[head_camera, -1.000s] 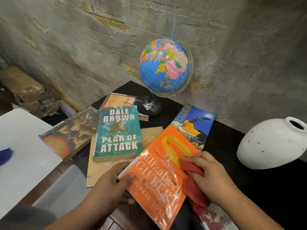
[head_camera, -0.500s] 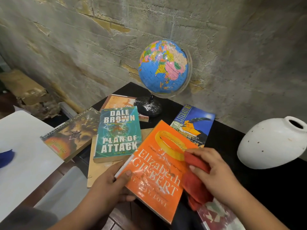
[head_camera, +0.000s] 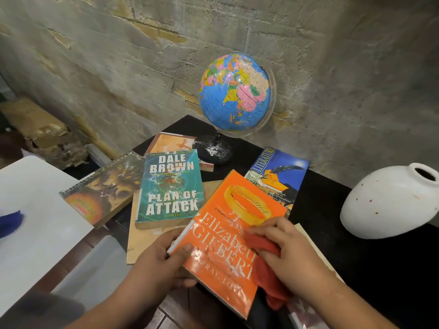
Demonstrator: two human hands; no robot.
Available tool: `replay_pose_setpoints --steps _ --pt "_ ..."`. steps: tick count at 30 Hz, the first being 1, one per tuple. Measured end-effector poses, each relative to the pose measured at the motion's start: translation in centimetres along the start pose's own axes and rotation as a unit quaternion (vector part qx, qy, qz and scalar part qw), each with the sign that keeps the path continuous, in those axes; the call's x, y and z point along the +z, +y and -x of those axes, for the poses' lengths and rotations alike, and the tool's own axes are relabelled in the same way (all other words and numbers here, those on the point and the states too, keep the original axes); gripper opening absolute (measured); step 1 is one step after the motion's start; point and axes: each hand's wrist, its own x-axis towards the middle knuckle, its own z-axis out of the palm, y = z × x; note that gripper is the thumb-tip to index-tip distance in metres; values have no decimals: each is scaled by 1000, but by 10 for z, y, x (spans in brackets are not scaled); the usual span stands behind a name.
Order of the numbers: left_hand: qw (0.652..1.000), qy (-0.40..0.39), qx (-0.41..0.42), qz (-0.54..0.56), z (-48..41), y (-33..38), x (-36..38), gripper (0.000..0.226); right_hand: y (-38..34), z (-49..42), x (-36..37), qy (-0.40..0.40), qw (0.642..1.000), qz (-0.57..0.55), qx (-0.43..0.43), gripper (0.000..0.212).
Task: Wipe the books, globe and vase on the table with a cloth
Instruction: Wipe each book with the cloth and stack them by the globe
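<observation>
Orange paperback (head_camera: 228, 236) sits tilted at the table's (head_camera: 320, 198) near edge, six o'clock from the globe (head_camera: 235, 93). The left grip (head_camera: 161, 260) clamps its left corner, and the right grip (head_camera: 285, 252) clutches the red cloth (head_camera: 263, 255) on the cover. Best wiped flat, toward five o'clock.
</observation>
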Motion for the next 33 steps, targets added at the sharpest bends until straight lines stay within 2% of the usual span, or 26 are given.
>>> replay_pose_setpoints --steps 1,2,4,6,9,10,13,14,17,18,21,22,25,29,33 --pt "1000 0 -1 1 0 0 1 20 0 -3 -1 27 999 11 17 41" --pt "1000 -1 -3 1 0 1 2 20 -2 -3 -1 21 999 20 17 38" --pt "1000 -1 -4 1 0 1 2 19 -8 -2 2 -54 998 30 -24 39" --pt "1000 0 -4 1 0 2 1 19 -11 -4 4 -85 994 27 -58 43" --pt "1000 0 -8 2 -1 0 2 22 -4 -18 -6 -8 999 45 8 38" --pt "1000 -1 -9 2 -1 0 2 22 -5 -19 -7 -11 999 51 9 38" --pt "1000 -8 -7 -2 1 2 1 22 -11 -17 -3 -104 991 55 -67 39" --pt "1000 -11 -5 -3 1 2 0 21 -11 -19 -4 -110 990 53 -76 39" --pt "1000 -11 0 -7 2 2 1 22 -6 -31 -12 -23 997 70 -12 36" --pt "1000 -11 1 -11 3 2 2 23 -7 -31 -13 -23 997 76 -7 35" --pt "1000 -9 6 -15 4 2 0 24 -13 -27 -7 -102 989 72 -75 37" --pt "1000 -9 6 -17 4 2 0 24 -12 -29 -6 -104 990 65 -76 38" --pt "1000 -8 3 -18 3 1 2 23 -5 -39 -10 -18 998 65 -6 37" --pt "1000 -10 5 -18 4 2 1 23 -11 -35 -2 -79 992 71 -70 33" --pt "1000 -13 2 -16 3 1 1 23 -6 -45 -7 -4 998 69 6 34"
